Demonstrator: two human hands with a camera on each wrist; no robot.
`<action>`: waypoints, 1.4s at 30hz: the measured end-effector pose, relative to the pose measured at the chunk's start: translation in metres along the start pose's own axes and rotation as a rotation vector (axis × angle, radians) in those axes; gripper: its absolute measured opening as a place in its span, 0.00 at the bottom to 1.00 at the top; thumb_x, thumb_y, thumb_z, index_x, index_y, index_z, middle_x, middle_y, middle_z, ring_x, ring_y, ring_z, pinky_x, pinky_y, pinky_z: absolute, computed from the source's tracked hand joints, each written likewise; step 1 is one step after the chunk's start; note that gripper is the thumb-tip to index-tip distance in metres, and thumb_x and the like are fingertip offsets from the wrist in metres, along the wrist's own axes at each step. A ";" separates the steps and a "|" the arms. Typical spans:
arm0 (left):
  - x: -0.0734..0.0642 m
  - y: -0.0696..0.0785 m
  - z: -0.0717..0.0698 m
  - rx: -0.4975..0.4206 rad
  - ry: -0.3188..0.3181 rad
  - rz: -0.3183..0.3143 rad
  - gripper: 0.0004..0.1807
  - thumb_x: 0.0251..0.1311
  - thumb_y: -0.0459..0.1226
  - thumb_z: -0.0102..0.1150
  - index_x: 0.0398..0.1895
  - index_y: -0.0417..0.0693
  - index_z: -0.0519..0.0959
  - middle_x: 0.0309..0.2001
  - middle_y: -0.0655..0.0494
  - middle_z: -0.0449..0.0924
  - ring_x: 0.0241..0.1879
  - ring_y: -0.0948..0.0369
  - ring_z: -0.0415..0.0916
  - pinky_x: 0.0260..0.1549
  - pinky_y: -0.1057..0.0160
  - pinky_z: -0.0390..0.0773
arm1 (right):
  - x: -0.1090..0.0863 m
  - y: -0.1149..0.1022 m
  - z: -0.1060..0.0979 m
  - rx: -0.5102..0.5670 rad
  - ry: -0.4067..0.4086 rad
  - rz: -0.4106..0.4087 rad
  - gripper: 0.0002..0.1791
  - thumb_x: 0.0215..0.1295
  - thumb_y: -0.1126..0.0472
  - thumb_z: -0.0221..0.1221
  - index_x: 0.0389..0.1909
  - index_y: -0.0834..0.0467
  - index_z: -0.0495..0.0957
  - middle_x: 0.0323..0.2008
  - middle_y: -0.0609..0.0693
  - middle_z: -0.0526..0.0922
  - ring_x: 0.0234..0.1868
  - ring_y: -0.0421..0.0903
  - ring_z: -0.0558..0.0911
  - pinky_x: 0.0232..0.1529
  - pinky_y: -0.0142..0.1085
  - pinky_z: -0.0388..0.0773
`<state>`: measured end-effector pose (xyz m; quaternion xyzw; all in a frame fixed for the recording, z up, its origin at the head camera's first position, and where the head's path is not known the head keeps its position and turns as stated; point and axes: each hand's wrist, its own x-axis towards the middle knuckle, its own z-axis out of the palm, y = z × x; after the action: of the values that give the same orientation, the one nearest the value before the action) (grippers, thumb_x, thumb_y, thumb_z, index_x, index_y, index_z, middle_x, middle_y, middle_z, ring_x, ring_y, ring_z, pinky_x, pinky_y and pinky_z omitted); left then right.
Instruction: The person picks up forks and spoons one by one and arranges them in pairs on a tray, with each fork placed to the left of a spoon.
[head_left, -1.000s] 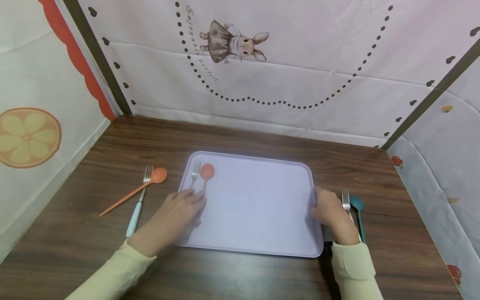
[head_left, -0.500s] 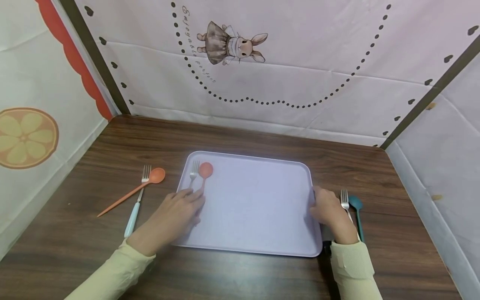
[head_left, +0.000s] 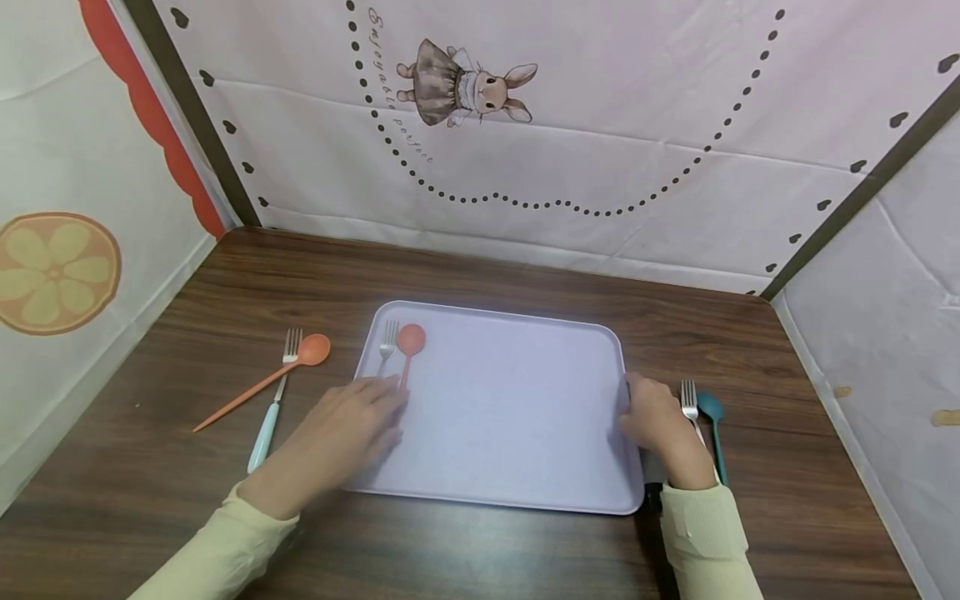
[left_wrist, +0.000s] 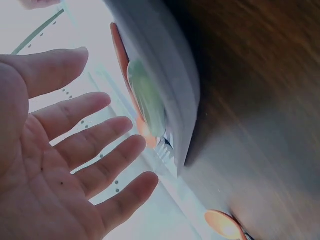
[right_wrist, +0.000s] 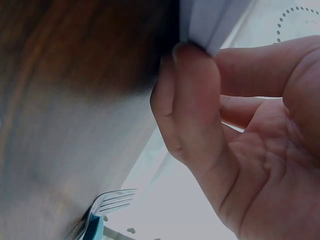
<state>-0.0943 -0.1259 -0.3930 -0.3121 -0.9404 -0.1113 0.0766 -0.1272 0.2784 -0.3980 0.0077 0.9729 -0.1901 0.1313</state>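
Note:
A pale lilac tray (head_left: pixel 517 417) lies on the table. On its left side a fork (head_left: pixel 388 337) and a coral-orange spoon (head_left: pixel 411 340) lie side by side, their handles hidden by my left hand (head_left: pixel 337 433) in the head view. The left wrist view shows that hand (left_wrist: pixel 65 155) with fingers straight and spread, holding nothing. Past its fingertips appear the fork's light green handle (left_wrist: pixel 146 97) and the spoon's orange handle (left_wrist: pixel 121 60). My right hand (head_left: pixel 660 421) pinches the tray's right rim (right_wrist: pixel 207 22) between thumb and curled fingers.
Left of the tray, an orange spoon (head_left: pixel 313 350) crosses over a fork with a light blue handle (head_left: pixel 264 437). Beside my right wrist lie another fork (head_left: pixel 689 400) and a teal spoon (head_left: pixel 711 406). Printed cloth walls (head_left: pixel 600 167) enclose the table's back and sides.
My left hand has drawn back slightly toward the lower left, away from the cutlery on the tray. The right hand keeps its grip on the rim, and the tray has stayed put.

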 end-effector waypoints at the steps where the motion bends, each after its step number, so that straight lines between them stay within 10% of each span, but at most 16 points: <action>1: -0.001 -0.001 -0.001 -0.001 0.016 0.003 0.22 0.58 0.38 0.69 0.54 0.38 0.81 0.56 0.39 0.80 0.55 0.41 0.77 0.47 0.39 0.77 | 0.000 0.000 0.000 0.000 0.000 -0.002 0.30 0.55 0.73 0.56 0.61 0.77 0.68 0.52 0.75 0.77 0.48 0.64 0.80 0.46 0.57 0.79; 11: -0.007 -0.009 -0.006 0.000 0.085 0.000 0.21 0.54 0.38 0.71 0.51 0.39 0.83 0.50 0.38 0.82 0.49 0.40 0.80 0.44 0.40 0.79 | 0.001 -0.002 -0.003 0.004 -0.015 0.006 0.31 0.55 0.73 0.56 0.63 0.78 0.66 0.53 0.77 0.76 0.49 0.65 0.80 0.46 0.57 0.79; 42: -0.024 -0.023 -0.016 -0.051 0.003 -0.177 0.23 0.59 0.39 0.68 0.56 0.37 0.81 0.51 0.39 0.81 0.51 0.41 0.79 0.49 0.39 0.76 | 0.000 -0.003 -0.001 -0.004 0.012 -0.025 0.30 0.53 0.73 0.57 0.60 0.78 0.68 0.49 0.75 0.78 0.44 0.62 0.81 0.43 0.57 0.79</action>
<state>-0.0876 -0.1616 -0.3861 -0.2296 -0.9610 -0.1418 0.0600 -0.1279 0.2762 -0.3957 -0.0037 0.9741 -0.1898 0.1232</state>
